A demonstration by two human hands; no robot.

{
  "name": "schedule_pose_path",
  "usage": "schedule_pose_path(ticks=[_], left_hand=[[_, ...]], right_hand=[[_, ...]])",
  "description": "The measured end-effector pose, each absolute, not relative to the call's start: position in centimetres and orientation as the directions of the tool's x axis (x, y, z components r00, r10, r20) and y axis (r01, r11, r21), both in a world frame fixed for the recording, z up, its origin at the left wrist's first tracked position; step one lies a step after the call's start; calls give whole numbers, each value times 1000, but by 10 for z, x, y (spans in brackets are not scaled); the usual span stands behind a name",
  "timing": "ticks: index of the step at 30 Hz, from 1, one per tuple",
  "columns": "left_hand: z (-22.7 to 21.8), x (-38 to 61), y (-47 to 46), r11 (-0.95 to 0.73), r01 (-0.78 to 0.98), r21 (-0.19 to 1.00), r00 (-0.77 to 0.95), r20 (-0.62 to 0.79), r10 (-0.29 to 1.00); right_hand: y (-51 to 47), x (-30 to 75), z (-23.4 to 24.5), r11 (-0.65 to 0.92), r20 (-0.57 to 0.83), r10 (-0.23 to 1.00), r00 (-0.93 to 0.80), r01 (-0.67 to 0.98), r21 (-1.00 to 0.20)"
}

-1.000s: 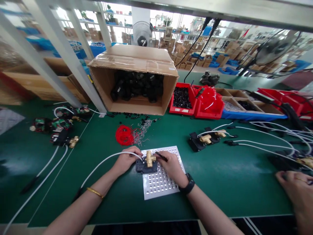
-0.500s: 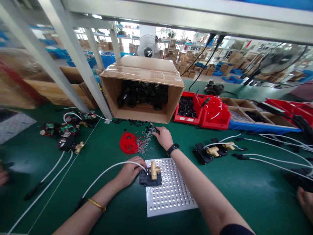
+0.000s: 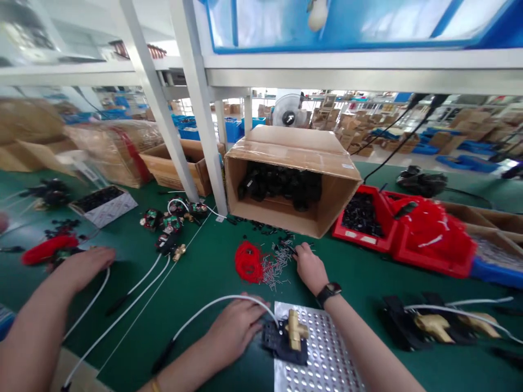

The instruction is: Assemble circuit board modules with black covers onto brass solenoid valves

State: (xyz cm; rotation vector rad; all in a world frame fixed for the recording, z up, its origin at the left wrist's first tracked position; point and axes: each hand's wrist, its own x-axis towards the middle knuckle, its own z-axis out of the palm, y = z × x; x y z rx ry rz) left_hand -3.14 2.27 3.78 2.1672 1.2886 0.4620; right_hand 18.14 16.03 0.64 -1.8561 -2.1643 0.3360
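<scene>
My left hand (image 3: 235, 329) lies on the green table with its fingers stretched out, beside a black housing (image 3: 288, 356) with a brass tee fitting (image 3: 295, 330) on top. A white cable (image 3: 223, 298) arcs from the housing over this hand. The housing rests on the left edge of a silver perforated plate (image 3: 322, 340). Farther forward, my right hand (image 3: 311, 268), with a black watch on the wrist, is closed at a pile of small screws (image 3: 275, 267). A dark slim thing shows at its fingertips, too small to name. Left of the screws lies a coil of red bands (image 3: 248, 262).
Behind stands an open cardboard box (image 3: 269, 209) with black parts. Red bins (image 3: 363, 239) are at right, before more brass-fitted housings (image 3: 435, 326). At left are circuit-board assemblies (image 3: 169, 223) with white cables, and a co-worker's hand (image 3: 87, 267). A metal post (image 3: 204, 120) rises behind.
The view has swung left and up, so the bench things sit farther right and lower. A co-worker's arm now shows at left. My right hand is still at the screws.
</scene>
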Motion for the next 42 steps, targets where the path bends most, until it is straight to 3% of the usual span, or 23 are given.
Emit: schedule_pose_path(ticks=[3,6,7,9,11,12,16,21,24,26,27,29,34,38,42], left_hand=[[59,-38,8,-172,683,710,304,-61,951],[79,-33,2,-85,549,832,157,-2,988],[84,-27,3,-69,481,874,94,27,995],[92,-10,5,-70,327,943,10,70,997],[96,8,8,-105,178,978,20,103,994],[96,15,9,-138,122,983,39,134,990],[91,26,9,-269,47,962,33,268,963],[85,15,4,-234,22,972,43,233,972],[79,6,1,-187,-16,982,-11,186,982],[71,-2,-2,-147,-13,989,-80,145,986],[65,-7,-4,-112,-3,994,-112,111,987],[52,-17,-8,-13,18,1000,-155,16,988],[21,-23,-22,138,38,990,-182,-129,975],[11,-13,-37,68,134,989,-200,-40,979],[7,-3,-49,-66,425,903,-113,125,986]], right_hand=[[156,191,21,112,75,993,-87,878,-465],[129,195,51,96,61,995,-74,766,-635],[115,193,63,81,16,994,-105,651,-755],[82,185,84,-28,-88,967,-237,248,-968],[52,175,98,-179,-120,922,-368,-131,-975],[42,171,102,-225,-116,911,-396,-240,-944],[25,162,98,-260,-108,922,-372,-387,-885],[28,155,92,-247,-128,909,-398,-263,-932],[46,166,87,-103,-97,921,-377,2,-995],[73,185,78,9,-56,982,-178,347,-938],[89,197,71,-3,-9,1000,-7,535,-845],[122,218,56,-101,18,986,167,674,-732],[170,222,20,-234,-59,968,244,793,-563],[177,202,10,-199,-75,979,187,841,-504],[169,207,14,-112,-69,994,89,819,-563]])
